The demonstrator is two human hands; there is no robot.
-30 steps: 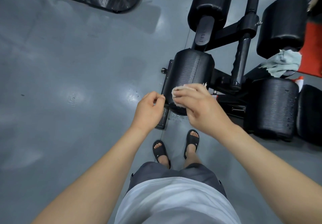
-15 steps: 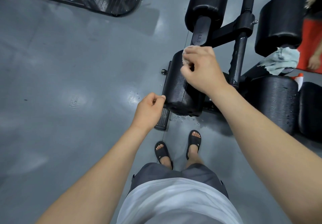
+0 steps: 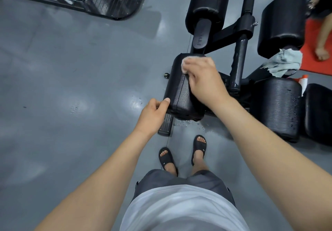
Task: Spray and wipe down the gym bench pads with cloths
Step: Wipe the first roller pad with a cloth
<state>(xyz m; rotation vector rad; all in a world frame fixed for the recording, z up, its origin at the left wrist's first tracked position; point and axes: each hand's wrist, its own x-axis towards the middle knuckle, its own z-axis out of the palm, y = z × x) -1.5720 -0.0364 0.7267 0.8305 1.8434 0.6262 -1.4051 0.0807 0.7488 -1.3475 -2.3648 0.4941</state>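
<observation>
Right hand (image 3: 203,81) at far end of near pad (image 3: 177,94) now, up from near end a second ago, fingers curled round white cloth (image 3: 186,60), pressing down. Left hand (image 3: 152,115) unmoved, thumb and curled fingers gripping pad's left end. Glossy grey floor (image 3: 71,69), droplets (image 3: 186,123) under pad.

Glossy grey floor (image 3: 71,72), red mat (image 3: 310,38)

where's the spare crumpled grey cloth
In the head view, the crumpled grey cloth lies at far right, just below the black cylindrical pad, beside the red mat.
</observation>
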